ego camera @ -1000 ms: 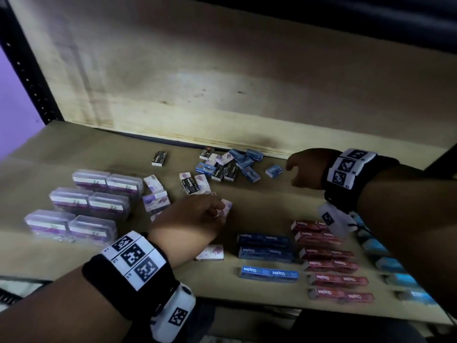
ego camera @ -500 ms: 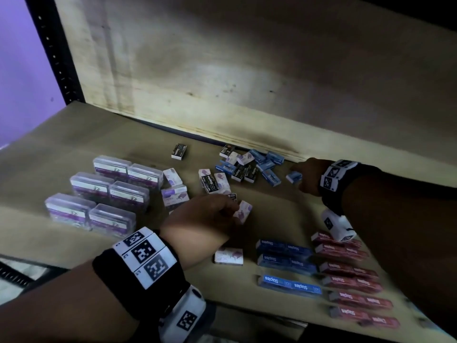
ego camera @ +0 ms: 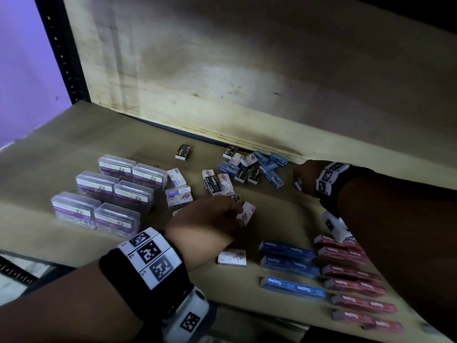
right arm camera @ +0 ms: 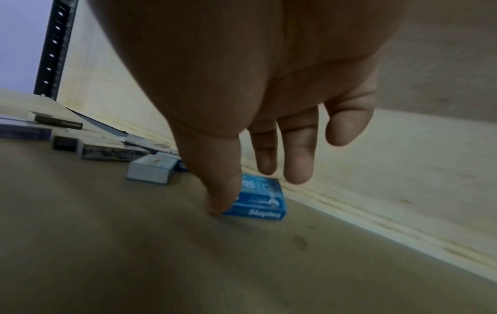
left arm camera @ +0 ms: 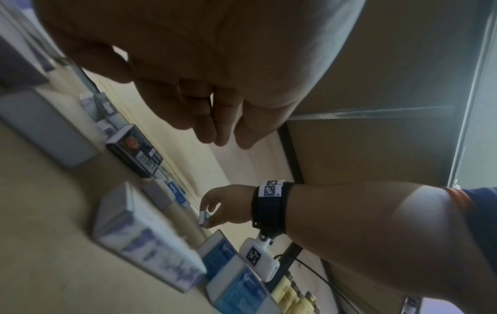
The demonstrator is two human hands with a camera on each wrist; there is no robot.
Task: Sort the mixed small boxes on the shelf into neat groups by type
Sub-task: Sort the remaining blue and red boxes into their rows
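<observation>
Dim overall; pale glare patch on back panel (ego camera: pixel 247 78); motion blur, wide-angle edge bending.

On the left of the shelf I count six clear plastic cases (ego camera: pixel 97 182) with purple labels, and at the near right three long blue boxes (ego camera: pixel 291 286) beside a column of long red boxes (ego camera: pixel 354 286), at least six, though blur keeps me from an exact figure. In the loose scatter toward the far middle I make out roughly six small black boxes (ego camera: pixel 183 152), about six small blue boxes (ego camera: pixel 274 179) and some eight small white-and-purple boxes (ego camera: pixel 231 257). These overlap, so I can't vouch for those three counts.
</observation>
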